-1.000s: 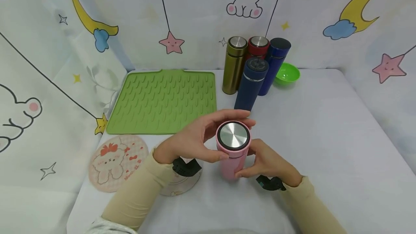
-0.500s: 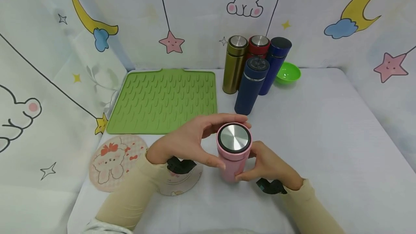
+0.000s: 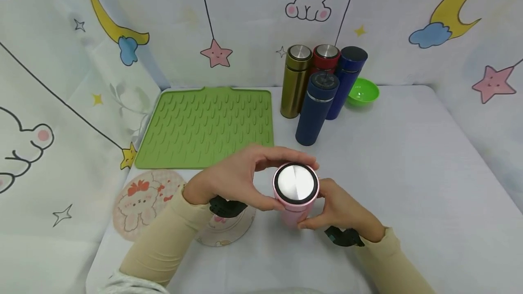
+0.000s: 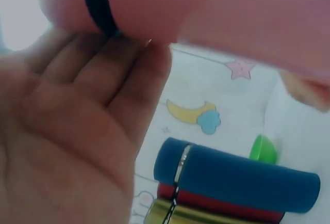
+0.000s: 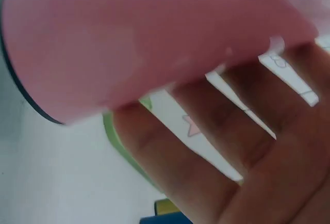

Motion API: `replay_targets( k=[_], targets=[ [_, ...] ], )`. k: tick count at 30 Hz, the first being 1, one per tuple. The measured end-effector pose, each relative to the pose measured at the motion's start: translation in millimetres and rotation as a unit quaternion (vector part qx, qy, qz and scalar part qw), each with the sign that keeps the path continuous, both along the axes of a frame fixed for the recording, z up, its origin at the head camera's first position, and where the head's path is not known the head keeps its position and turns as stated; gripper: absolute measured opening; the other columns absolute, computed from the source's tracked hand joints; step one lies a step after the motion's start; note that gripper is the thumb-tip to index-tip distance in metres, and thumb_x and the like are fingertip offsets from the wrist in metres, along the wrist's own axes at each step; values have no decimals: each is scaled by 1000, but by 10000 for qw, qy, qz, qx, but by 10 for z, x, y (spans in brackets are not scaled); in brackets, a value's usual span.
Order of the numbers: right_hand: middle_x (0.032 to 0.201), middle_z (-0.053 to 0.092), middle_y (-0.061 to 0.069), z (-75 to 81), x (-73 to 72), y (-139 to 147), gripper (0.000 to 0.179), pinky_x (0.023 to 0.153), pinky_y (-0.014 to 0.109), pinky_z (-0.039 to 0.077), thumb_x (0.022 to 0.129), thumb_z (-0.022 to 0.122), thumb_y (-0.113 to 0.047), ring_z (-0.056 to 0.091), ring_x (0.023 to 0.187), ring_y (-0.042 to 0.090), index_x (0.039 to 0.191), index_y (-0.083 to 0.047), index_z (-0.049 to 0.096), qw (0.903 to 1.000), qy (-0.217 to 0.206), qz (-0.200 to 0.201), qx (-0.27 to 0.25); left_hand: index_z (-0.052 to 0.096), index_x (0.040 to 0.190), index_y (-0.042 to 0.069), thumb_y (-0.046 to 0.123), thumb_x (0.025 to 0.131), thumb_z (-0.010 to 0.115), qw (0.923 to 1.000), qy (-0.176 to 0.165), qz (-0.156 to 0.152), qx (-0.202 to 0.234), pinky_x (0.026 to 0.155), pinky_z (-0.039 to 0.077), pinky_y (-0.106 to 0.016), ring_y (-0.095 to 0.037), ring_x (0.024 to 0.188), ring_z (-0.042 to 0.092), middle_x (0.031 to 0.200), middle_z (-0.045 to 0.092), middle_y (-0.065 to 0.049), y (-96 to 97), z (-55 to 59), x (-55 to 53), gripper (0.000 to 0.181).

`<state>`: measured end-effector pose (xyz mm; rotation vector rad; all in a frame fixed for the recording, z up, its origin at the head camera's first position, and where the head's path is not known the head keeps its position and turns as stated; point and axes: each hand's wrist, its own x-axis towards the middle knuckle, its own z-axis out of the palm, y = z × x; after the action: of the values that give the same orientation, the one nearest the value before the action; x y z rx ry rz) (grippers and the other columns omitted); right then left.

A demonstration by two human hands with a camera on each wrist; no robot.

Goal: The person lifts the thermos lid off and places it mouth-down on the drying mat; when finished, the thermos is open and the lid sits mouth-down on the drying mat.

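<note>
A pink thermos flask stands close in front of the person, its top tipped slightly toward the camera. Its pink-rimmed lid has a steel disc framed by a black ring. The left hand grips the lid, thumb on the near side and fingers round the far side. Lower down, the right hand holds the body between thumb and fingers, most of those fingers hidden in the head view. In the left wrist view a dark band crosses the pink flask beside the fingertips. Fingers lie spread along the flask in the right wrist view.
Behind the hands stand a dark blue flask, a gold flask, a red flask and a bright blue flask. A green bowl sits beside them. At left lie a green ridged mat and two round coasters.
The left hand shifts its fingers and thumb round the lid. The flask's top tips slightly toward the camera and lower in view. The right hand keeps its hold and moves a little with it.
</note>
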<state>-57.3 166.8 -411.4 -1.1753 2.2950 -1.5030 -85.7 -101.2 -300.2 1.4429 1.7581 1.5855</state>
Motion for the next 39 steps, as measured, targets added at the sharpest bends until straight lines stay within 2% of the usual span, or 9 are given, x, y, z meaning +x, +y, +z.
replay_targets(
  k=[4, 9, 12, 17, 21, 24, 29, 34, 39],
  targets=[
    [119, 76, 2, -21, -5, -15, 64, 83, 30, 65, 69, 98, -14, 70, 107, 2, 125, -16, 69, 9972, 38, -753, 37, 53, 148, -2, -2, 78, 87, 9955, 45, 942, 93, 115, 51, -38, -23, 138, 60, 148, 61, -17, 10, -65, 3, 78],
    [124, 76, 3, -31, -2, -59, 67, 84, 32, 65, 69, 99, -17, 70, 111, 3, 129, -15, 69, 9876, 135, -1550, 214, 56, 146, -2, -4, 75, 89, 9796, 114, 1962, 411, 112, 53, -35, -23, 135, 63, 146, 64, -16, 70, -133, 50, 78],
    [125, 76, 4, -41, 7, -65, 69, 86, 33, 65, 69, 98, -15, 70, 112, 3, 131, -14, 68, 9849, 141, -1713, 211, 56, 146, -2, -5, 74, 89, 9730, 134, 2221, 608, 111, 54, -36, -24, 134, 64, 146, 63, -17, 106, -126, 88, 80],
    [124, 76, 7, -69, 11, -44, 69, 88, 31, 64, 70, 98, -14, 69, 113, 1, 131, -11, 68, 9848, 121, -1729, 136, 54, 148, -2, -8, 74, 88, 9687, 86, 2364, 750, 110, 55, -37, -25, 133, 63, 147, 62, -18, 65, -67, 93, 82],
    [120, 77, 6, -100, 7, -6, 66, 90, 23, 62, 69, 98, -12, 68, 111, -4, 128, -11, 69, 9830, 78, -1834, 64, 51, 149, -3, -12, 74, 85, 9612, -49, 2684, 642, 109, 55, -32, -23, 130, 64, 147, 61, -19, -74, -91, 10, 83],
    [117, 76, -1, -122, 1, 43, 65, 90, 18, 60, 67, 98, -9, 66, 110, -7, 125, -10, 70, 9801, 78, -1981, -37, 51, 150, -2, -10, 76, 84, 9514, -46, 3052, 411, 106, 56, -26, -23, 127, 65, 145, 63, -18, -199, -159, -92, 82],
    [112, 71, -24, -139, -35, 181, 65, 89, 14, 59, 65, 97, -1, 66, 105, -9, 123, -5, 69, 9715, 19, -2362, -220, 52, 150, 0, -6, 78, 83, 9256, 211, 3775, -177, 102, 56, -20, -29, 127, 64, 143, 62, -20, -400, -313, -325, 79],
    [112, 66, -31, -139, -98, 360, 66, 87, 11, 58, 66, 94, 4, 67, 102, -10, 125, 0, 65, 9587, -216, -2817, -332, 51, 150, 1, 0, 81, 82, 8838, 281, 4516, -1190, 106, 56, -38, -33, 129, 62, 145, 59, -20, -658, -536, -595, 76],
    [114, 65, -28, -116, -172, 558, 65, 86, 11, 58, 71, 91, 7, 67, 100, -9, 129, 4, 62, 9441, -315, -3255, -415, 50, 151, 4, 8, 85, 81, 8464, 116, 4925, -2024, 101, 56, -49, -34, 126, 63, 145, 59, -19, -1003, -810, -855, 74]
  ],
)
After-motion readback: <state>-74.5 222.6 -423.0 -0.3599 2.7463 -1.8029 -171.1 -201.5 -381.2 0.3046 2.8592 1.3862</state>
